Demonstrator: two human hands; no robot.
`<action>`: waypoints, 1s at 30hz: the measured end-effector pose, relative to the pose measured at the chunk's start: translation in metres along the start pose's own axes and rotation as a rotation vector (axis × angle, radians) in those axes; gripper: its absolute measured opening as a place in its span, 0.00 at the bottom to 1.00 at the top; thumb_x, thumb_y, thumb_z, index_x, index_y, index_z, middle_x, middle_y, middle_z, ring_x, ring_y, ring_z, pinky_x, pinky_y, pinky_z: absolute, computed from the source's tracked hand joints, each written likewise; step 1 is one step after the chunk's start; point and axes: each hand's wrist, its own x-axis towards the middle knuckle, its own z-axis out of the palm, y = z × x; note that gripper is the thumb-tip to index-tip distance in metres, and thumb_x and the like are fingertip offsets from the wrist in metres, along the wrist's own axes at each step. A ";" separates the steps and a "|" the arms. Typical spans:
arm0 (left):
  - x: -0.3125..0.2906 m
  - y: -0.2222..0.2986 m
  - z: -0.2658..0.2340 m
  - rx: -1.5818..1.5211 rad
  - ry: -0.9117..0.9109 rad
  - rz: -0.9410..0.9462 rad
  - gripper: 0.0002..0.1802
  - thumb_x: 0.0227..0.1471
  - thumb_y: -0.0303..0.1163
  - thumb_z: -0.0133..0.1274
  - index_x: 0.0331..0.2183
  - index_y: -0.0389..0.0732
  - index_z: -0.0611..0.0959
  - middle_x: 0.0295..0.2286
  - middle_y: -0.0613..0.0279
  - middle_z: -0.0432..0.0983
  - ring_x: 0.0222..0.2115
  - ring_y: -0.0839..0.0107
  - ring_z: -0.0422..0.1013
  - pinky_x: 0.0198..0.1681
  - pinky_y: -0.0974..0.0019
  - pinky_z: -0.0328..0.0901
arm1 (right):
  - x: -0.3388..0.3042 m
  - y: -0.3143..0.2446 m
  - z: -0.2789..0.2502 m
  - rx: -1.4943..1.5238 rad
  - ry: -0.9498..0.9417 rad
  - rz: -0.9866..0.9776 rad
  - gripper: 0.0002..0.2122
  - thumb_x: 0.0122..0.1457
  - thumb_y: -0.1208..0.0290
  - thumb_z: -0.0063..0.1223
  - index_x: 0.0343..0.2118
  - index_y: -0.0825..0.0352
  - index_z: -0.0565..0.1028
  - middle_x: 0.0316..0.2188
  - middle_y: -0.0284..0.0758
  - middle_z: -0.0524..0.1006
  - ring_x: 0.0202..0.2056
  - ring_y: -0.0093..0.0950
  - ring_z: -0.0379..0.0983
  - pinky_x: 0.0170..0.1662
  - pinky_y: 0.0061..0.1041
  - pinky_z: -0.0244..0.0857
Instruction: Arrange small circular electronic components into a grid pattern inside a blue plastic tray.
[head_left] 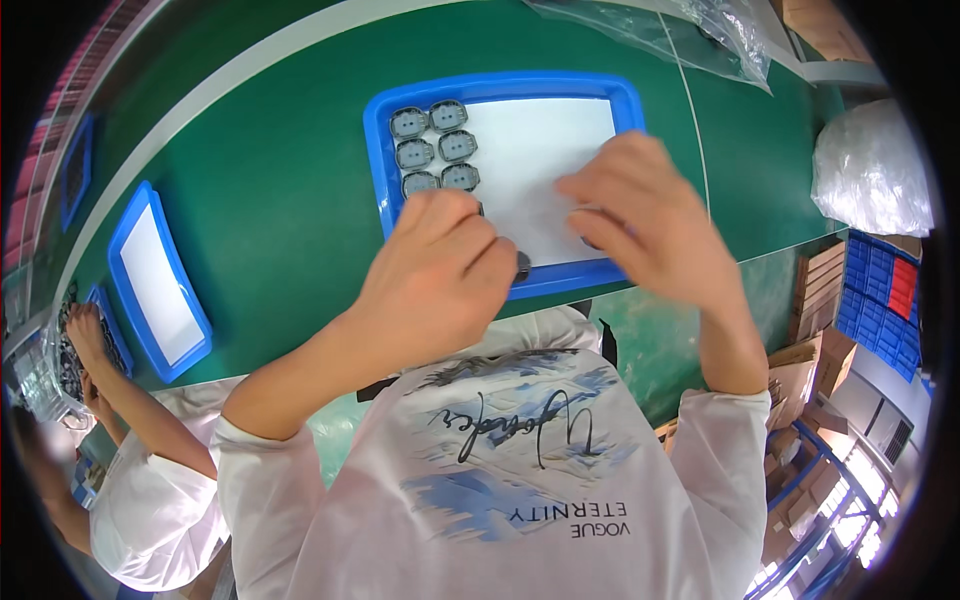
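Note:
A blue tray (376, 165) lined with a white sheet (540, 140) lies on the green table in front of me. Small rounded grey plastic parts (457, 146) with dark rims stand in two columns along its left side. Over the lower end of those columns, my left hand (435, 270) is closed with its fingers curled down, covering whatever they grip. Beside its knuckles the edge of a dark part (523, 265) shows. Above the tray's right side hovers my right hand (655, 225), its fingers bent and smeared by motion; whether it holds anything is unclear.
Another white-lined blue tray (156, 280) lies to the left. Beyond it, a co-worker's hand (86, 330) reaches among small dark parts. Clear plastic sheeting (700, 40) lies at the far right, near a wrapped plastic bundle (870, 165). Blue crates (875, 300) and cardboard boxes stand right.

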 end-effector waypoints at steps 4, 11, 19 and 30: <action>-0.008 -0.001 -0.031 0.072 0.016 -0.078 0.09 0.34 0.25 0.61 0.25 0.36 0.81 0.26 0.59 0.70 0.37 0.57 0.66 0.39 0.55 0.62 | -0.012 0.000 -0.025 -0.076 -0.057 0.136 0.14 0.43 0.76 0.68 0.36 0.66 0.81 0.42 0.36 0.74 0.48 0.42 0.66 0.51 0.39 0.62; -0.020 -0.002 -0.037 0.120 -0.023 -0.178 0.07 0.35 0.24 0.63 0.22 0.38 0.81 0.29 0.61 0.70 0.39 0.56 0.66 0.41 0.55 0.62 | -0.001 -0.007 0.007 -0.141 -0.086 0.010 0.12 0.43 0.72 0.69 0.32 0.65 0.80 0.40 0.35 0.73 0.47 0.41 0.65 0.51 0.40 0.61; -0.027 -0.008 -0.040 0.068 -0.056 -0.170 0.07 0.35 0.25 0.64 0.22 0.38 0.81 0.30 0.60 0.70 0.40 0.56 0.65 0.43 0.55 0.62 | 0.023 -0.015 0.020 -0.127 -0.039 -0.036 0.09 0.47 0.72 0.67 0.32 0.66 0.79 0.34 0.33 0.72 0.43 0.37 0.67 0.45 0.37 0.64; -0.020 -0.017 -0.040 0.006 -0.095 -0.095 0.04 0.36 0.25 0.60 0.21 0.36 0.82 0.32 0.60 0.71 0.41 0.56 0.65 0.47 0.54 0.62 | 0.026 -0.008 0.035 0.060 -0.135 -0.149 0.09 0.46 0.74 0.66 0.30 0.66 0.78 0.22 0.34 0.72 0.29 0.36 0.72 0.34 0.36 0.68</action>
